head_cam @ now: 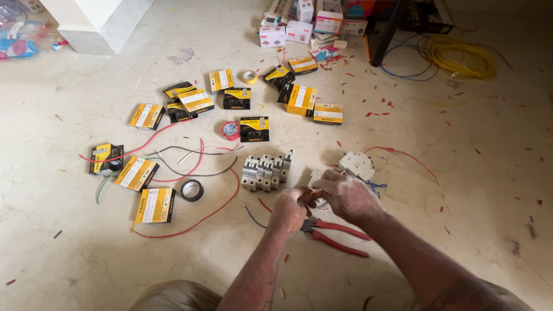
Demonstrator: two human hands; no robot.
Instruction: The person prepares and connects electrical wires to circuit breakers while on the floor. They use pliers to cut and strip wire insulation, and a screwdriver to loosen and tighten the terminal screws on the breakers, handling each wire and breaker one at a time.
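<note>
Floor [86, 253]: polished pale stone, mottled, faint sheen. Pliers [337, 233] just under right hand [345, 196]: red glossy plastic grips, dark metal jaws. Breaker row [266, 171] just beyond left hand [288, 210]: matt grey-white plastic. Boxes [154, 205] far left of left hand: printed yellow-black card, smooth. Tape roll [192, 190]: shiny black. Wire [196, 222]: red plastic sheath.

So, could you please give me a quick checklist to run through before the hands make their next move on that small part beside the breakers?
1. Both hands meet over the part: left hand and right hand are together. Ok.
2. What the fingers pinch: hidden by the hands. Cannot tell.
3. Red-handled pliers within reach: lying on the floor just under the hands. Ok.
4. Row of grey breakers upright and apart from the hands. Ok.
5. Floor free of clutter: wire scraps and loose red wire lie about. Not ok.
</note>
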